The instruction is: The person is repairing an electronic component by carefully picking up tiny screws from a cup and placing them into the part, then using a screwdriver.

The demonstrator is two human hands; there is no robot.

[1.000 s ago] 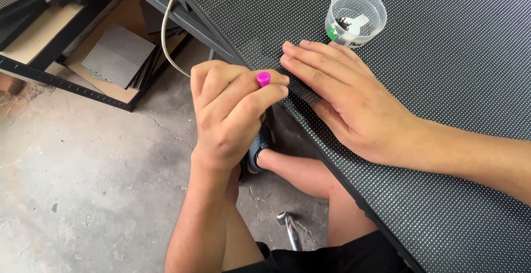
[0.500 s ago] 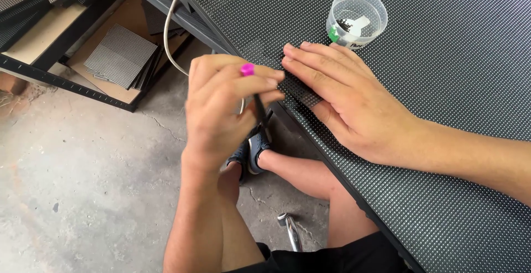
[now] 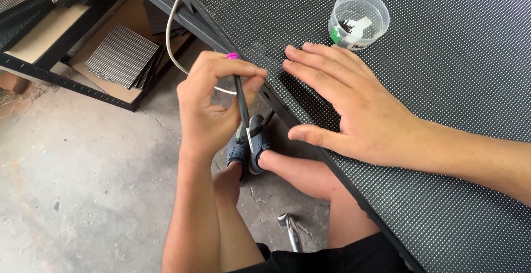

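My left hand (image 3: 213, 101) is off the near-left edge of a large black dotted panel (image 3: 453, 63). It pinches a thin dark tool with a pink cap (image 3: 241, 99), tip pointing down toward the floor. My right hand (image 3: 348, 104) lies flat and palm down on the panel, fingers stretched toward its corner, thumb at the edge. A small clear plastic cup (image 3: 358, 20) with tiny dark parts and a bit of green and white inside stands on the panel just beyond my right fingertips.
A white cable (image 3: 172, 46) hangs off the panel's corner. To the left is a dark metal shelf (image 3: 66, 77) holding cardboard and small square dotted modules (image 3: 120, 54). Below are concrete floor, my legs and shoes (image 3: 250, 146), and a metal stool leg (image 3: 292, 231).
My left hand has turned the pink-capped tool from lying at the panel edge to hanging tip-down, and has shifted slightly away from the panel. My right hand stays flat.
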